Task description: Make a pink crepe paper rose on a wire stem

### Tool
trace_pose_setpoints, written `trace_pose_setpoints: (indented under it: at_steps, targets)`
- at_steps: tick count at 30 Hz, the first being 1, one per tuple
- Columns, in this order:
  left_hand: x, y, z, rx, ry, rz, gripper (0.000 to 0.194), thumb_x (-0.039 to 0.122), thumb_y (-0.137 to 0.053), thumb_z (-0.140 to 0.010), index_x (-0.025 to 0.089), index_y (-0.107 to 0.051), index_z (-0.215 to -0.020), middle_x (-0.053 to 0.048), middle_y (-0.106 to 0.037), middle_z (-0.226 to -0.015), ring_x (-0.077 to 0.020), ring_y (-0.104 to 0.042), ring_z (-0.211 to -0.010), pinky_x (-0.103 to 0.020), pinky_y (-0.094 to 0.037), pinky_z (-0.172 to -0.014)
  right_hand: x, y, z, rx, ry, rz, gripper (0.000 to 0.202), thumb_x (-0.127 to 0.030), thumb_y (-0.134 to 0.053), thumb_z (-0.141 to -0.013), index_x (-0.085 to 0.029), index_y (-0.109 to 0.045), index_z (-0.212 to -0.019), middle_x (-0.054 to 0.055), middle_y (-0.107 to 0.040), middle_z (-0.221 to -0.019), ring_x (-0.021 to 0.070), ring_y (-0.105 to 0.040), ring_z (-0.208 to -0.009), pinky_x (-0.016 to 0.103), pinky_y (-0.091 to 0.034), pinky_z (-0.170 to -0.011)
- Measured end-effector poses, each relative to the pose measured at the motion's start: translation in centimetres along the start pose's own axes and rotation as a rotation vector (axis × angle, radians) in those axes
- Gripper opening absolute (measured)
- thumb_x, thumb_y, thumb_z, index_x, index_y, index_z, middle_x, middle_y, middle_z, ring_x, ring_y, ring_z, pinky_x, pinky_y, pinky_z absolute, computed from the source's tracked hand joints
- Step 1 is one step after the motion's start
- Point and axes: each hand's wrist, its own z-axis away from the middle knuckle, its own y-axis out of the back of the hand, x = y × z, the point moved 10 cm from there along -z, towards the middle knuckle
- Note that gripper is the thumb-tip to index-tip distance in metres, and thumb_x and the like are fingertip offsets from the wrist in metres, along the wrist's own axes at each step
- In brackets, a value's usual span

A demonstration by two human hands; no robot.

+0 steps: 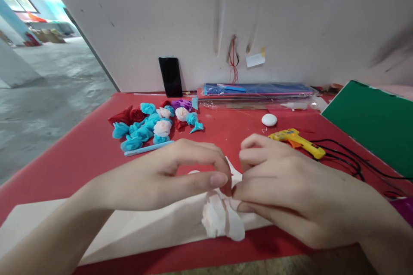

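Note:
A pale pink-white crepe paper flower (214, 219) lies on its side at the front of the table, its petals layered in a roll. My right hand (287, 189) pinches its narrow end between thumb and forefinger. From the other side, my left hand (180, 172) reaches over with thumb and curled fingertips closed together at that same end. What exactly lies between the left fingertips is partly hidden. Beneath the flower and my left arm spreads a long pale paper strip (138, 227), and a small white scrap (232, 167) shows behind the fingers.
Blue, red, pink and purple paper flowers (145, 126) lie at the left with a light blue stick (148, 148). Right are a yellow glue gun (300, 142) with black cable, a white egg-shaped object (269, 120) and a green board (374, 124). A phone (171, 77) leans on the wall.

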Motion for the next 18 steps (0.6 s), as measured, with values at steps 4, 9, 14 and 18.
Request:
trace_pose_setpoints:
  at_steps: [4, 9, 14, 18]
  targets:
    - [0.9, 0.6, 0.4, 0.031, -0.036, -0.045, 0.020, 0.026, -0.040, -0.093, 0.017, -0.058, -0.089, -0.002, -0.058, -0.092, -0.0161, -0.056, -0.087, -0.028, -0.046, -0.079, -1.0, 1.0, 0.5, 0.119, 0.016, 0.241, 0.027, -0.003, -0.038, -0.085, -0.014, -0.059, -0.074, 0.000, -0.045, -0.061, 0.0149, -0.035, -0.067, 0.033, -0.029, -0.081]
    - [1.7, 0.8, 0.7, 0.035, -0.072, -0.032, 0.015, 0.022, -0.043, -0.091, 0.017, -0.055, -0.084, -0.002, -0.057, -0.089, -0.0156, -0.056, -0.085, -0.029, -0.046, -0.079, -1.6, 0.8, 0.5, 0.123, 0.047, 0.389, 0.029, -0.008, -0.036, -0.090, -0.015, -0.062, -0.077, 0.003, -0.050, -0.064, 0.0178, -0.041, -0.071, 0.037, -0.030, -0.083]
    - [1.5, 0.6, 0.6, 0.018, -0.044, -0.017, 0.011, 0.018, -0.047, -0.088, 0.016, -0.054, -0.080, 0.001, -0.057, -0.083, -0.0115, -0.056, -0.078, -0.020, -0.045, -0.073, -1.9, 0.5, 0.5, 0.112, 0.065, 0.430, 0.027, -0.009, -0.039, -0.089, -0.016, -0.063, -0.078, 0.002, -0.052, -0.066, 0.0178, -0.042, -0.072, 0.039, -0.029, -0.084]
    - [1.3, 0.3, 0.6, -0.008, -0.012, -0.016, 0.005, 0.016, -0.051, -0.085, 0.017, -0.053, -0.080, 0.002, -0.056, -0.080, -0.0102, -0.055, -0.074, -0.018, -0.045, -0.068, -1.9, 0.5, 0.6, 0.111, 0.059, 0.409, 0.029, -0.008, -0.038, -0.089, -0.016, -0.063, -0.075, 0.002, -0.052, -0.065, 0.0169, -0.041, -0.070, 0.038, -0.028, -0.087]
